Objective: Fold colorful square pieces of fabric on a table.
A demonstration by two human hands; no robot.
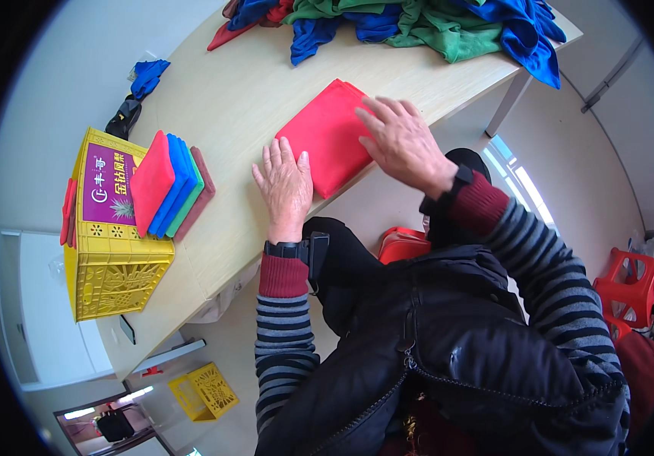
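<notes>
A red cloth (323, 137), folded into a flat rectangle, lies at the near edge of the pale table in front of me. My left hand (286, 181) is open at its left side, fingers spread, with the thumb at the cloth's border. Over the right side of the cloth is my right hand (406, 143), also open, its fingers stretched out and covering part of that border. Neither hand grips anything. Whether the right palm presses on the cloth or hovers just above it, I cannot tell.
Left on the table (228, 106), folded cloths (171, 186) in red, blue, green and brown lean against a yellow plastic crate (118, 266). Loose blue, green and red cloths (448, 30) are heaped at the far edge. A phone (128, 329) lies near the crate. Red stools (631, 285) stand right.
</notes>
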